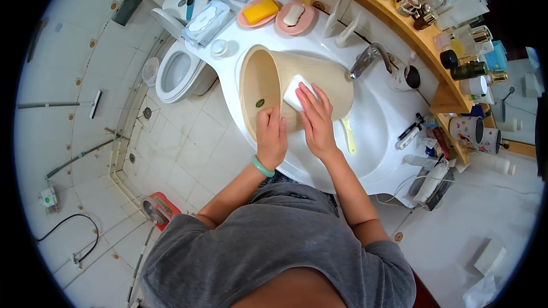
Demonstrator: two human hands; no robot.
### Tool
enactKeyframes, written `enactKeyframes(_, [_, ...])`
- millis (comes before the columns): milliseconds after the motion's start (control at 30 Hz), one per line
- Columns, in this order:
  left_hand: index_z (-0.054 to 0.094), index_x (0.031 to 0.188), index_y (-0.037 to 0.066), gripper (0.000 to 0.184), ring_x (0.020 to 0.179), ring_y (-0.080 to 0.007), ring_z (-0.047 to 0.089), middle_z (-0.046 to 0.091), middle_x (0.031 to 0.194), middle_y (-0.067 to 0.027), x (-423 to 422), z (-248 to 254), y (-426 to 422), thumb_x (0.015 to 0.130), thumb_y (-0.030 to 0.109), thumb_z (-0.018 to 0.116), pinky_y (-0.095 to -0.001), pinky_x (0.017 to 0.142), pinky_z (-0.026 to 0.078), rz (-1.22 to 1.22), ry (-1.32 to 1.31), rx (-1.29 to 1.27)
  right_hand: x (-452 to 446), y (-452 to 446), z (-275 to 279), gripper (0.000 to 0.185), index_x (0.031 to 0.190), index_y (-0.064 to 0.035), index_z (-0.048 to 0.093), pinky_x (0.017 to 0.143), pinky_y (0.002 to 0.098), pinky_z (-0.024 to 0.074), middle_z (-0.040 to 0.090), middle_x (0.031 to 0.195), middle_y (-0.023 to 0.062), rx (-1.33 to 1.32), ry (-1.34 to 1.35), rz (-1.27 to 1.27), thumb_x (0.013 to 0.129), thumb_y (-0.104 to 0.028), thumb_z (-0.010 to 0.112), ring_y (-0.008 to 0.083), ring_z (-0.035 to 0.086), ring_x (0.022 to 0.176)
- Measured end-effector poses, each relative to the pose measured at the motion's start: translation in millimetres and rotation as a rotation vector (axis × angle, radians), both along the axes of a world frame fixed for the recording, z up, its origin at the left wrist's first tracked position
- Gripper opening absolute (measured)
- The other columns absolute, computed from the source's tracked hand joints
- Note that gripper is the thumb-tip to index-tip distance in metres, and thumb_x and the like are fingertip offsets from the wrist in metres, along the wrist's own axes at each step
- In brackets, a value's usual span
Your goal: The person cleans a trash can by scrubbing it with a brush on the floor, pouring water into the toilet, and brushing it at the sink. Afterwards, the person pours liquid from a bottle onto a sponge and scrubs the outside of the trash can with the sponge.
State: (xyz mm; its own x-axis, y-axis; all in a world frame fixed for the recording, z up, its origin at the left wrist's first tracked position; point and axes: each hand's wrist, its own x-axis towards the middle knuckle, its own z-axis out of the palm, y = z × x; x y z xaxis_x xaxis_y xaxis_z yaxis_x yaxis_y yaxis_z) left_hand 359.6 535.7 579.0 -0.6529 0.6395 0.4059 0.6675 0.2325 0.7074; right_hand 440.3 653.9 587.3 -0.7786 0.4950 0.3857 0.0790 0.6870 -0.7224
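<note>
A beige plastic bin [328,68] lies on its side across the white sink [374,142], its open mouth facing left. My left hand [271,137], with a green bangle on the wrist, is closed on the bin's rim at the near side. A white sponge [294,94] is under the fingers of my right hand [314,117], which press it flat against the bin's outer wall. Inside the bin, near the rim, shows a small dark green oval [260,103]; I cannot tell what it is. A pale green brush handle [349,137] sticks out from beneath the bin.
Behind the bin is the faucet [365,63]. Two pink soap dishes [302,25], a wipes pack [208,21] and a small white jar [219,48] stand on the counter. A wooden shelf [394,20] carries several bottles. The toilet [191,74] is at left.
</note>
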Motion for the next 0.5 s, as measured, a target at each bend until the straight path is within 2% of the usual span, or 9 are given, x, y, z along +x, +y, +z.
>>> enactKeyframes(167, [0.052,0.119,-0.008,0.031,0.087,-0.0341,0.051,0.050,0.097,-0.0199,-23,-6,-3,0.089,0.000,0.052,-0.0393,0.077,0.044,-0.061,0.026,0.040,-47,24,2,0.046,0.134,-0.0075,0.049,0.104,0.0436,0.0266,0.045,0.143,0.0060,0.062,0.003,-0.045,0.089,-0.004,0.051,0.0328,0.038,0.128])
enactKeyframes(233, [0.052,0.122,-0.005,0.030,0.080,-0.0334,0.052,0.052,0.092,-0.0184,-28,-3,0,0.092,0.000,0.049,-0.0368,0.071,0.045,-0.091,0.017,0.012,-60,35,1,0.047,0.136,-0.0100,0.049,0.107,0.0419,0.0263,0.045,0.142,0.0063,0.013,-0.014,-0.049,0.089,-0.003,0.051,0.0323,0.039,0.128])
enactKeyframes(500, [0.051,0.119,-0.006,0.029,0.071,-0.0330,0.052,0.050,0.084,-0.0179,-29,-3,-3,0.091,-0.001,0.050,-0.0376,0.062,0.043,-0.103,-0.038,0.030,-6,-16,-15,0.045,0.132,-0.0055,0.051,0.105,0.0438,0.0257,0.045,0.142,0.0058,0.079,-0.011,-0.081,0.087,-0.005,0.052,0.0344,0.038,0.126])
